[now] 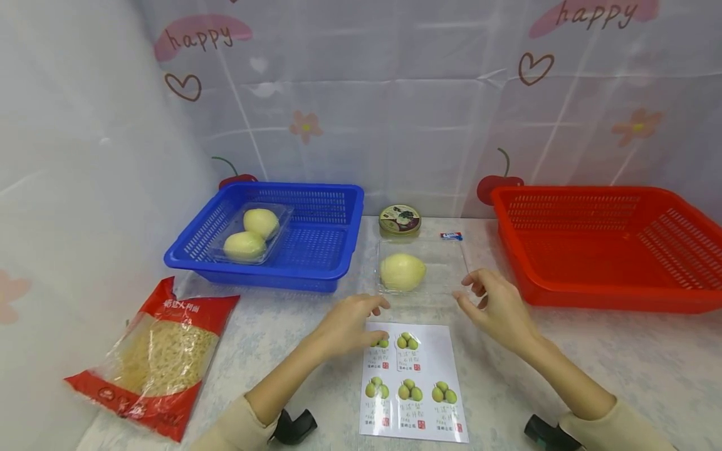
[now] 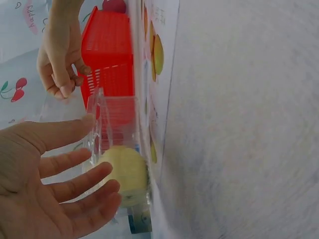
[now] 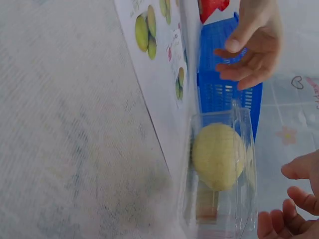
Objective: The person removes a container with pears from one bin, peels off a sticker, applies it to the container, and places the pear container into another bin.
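Observation:
A clear plastic clamshell box (image 1: 442, 266) sits in the middle of the table with one pale yellow fruit (image 1: 403, 272) in its left half. At the box's front left is my left hand (image 1: 351, 322), fingers spread and loosely bent, holding nothing. By the front right corner, my right hand (image 1: 499, 307) has bent fingers and thumb apart, with nothing between them. In the left wrist view the left fingers (image 2: 79, 186) overlap the box and fruit. A white sheet of fruit stickers (image 1: 413, 382) lies in front of the box, one sticker place at upper right bare.
At the left, a blue basket (image 1: 316, 250) holds a similar box (image 1: 282, 219) with two fruits. A red basket (image 1: 598, 257) stands right. A bag of pasta (image 1: 169, 351) lies front left. A round tin (image 1: 400, 219) and small blue-red packet (image 1: 451, 236) are behind the box.

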Demonstrator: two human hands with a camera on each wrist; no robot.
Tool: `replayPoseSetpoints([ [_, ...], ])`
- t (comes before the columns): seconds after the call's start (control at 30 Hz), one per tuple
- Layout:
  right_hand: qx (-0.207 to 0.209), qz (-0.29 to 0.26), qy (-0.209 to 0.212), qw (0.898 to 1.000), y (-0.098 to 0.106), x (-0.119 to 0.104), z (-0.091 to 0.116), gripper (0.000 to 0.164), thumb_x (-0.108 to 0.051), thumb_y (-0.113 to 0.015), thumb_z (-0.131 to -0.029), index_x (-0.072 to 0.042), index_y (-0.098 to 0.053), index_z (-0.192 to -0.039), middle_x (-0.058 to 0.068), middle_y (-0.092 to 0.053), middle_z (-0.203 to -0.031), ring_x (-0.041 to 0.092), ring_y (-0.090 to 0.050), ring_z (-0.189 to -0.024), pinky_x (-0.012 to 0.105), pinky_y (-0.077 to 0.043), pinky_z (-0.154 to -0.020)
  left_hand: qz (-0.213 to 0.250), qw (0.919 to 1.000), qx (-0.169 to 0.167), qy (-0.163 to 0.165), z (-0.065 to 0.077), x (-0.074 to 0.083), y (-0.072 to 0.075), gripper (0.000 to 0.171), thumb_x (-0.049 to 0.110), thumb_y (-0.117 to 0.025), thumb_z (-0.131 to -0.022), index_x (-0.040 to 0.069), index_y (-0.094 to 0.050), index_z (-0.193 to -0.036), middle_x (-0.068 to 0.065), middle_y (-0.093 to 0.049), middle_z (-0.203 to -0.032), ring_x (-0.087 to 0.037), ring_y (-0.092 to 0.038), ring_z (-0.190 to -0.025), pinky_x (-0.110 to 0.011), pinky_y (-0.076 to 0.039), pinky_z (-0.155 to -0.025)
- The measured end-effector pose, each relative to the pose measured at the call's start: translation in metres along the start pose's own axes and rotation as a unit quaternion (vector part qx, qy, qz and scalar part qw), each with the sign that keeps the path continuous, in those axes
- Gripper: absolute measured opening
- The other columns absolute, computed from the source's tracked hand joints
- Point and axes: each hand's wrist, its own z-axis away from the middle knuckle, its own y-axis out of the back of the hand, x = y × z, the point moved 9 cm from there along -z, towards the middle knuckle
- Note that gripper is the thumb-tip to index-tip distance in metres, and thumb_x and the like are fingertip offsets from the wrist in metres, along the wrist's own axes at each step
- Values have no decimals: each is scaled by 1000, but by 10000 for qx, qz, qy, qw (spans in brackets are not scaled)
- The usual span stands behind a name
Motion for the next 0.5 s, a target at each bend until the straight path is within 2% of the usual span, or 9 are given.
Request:
replayPoseSetpoints([
  [0.07, -404, -433, 22, 9982, -9, -4, 0, 19, -4, -74, -76, -2, -60, -88, 1, -52, -73, 13, -52, -63, 27, -51, -54, -138, 9986, -514, 6, -1, -1, -12, 47, 20, -77, -77, 7, -61, -119, -7, -65, -108, -20, -59, -100, -33, -48, -87],
  [0.17, -1138, -920, -137, 9891, -29, -6, 2, 18, -6, -74, -78, -3, -60, -90, -1, -57, -76, 10, -54, -67, 28, -53, -59, -283, 9945, -1003, 48, -3, -2, -25, 55, 21, -80, -74, 8, -59, -123, -6, -61, -120, -21, -53, -113, -34, -44, -97],
  [0.3, -1774, -1189, -276, 9765, -51, -8, 6, 21, -9, -74, -79, -2, -61, -93, 3, -61, -84, 12, -57, -73, 29, -54, -62, -577, 9886, -1380, 143, -6, -2, -35, 65, 27, -84, -69, 10, -58, -126, -6, -56, -127, -23, -49, -118, -35, -42, -99],
  [0.5, -2233, -1145, -17, 9680, -75, -15, 12, 27, -11, -77, -76, 0, -61, -96, 7, -63, -88, 17, -57, -75, 26, -52, -61, -1103, 9780, -1763, 176, -11, -3, -46, 76, 34, -87, -63, 11, -56, -128, -5, -55, -121, -20, -48, -110, -34, -42, -94],
])
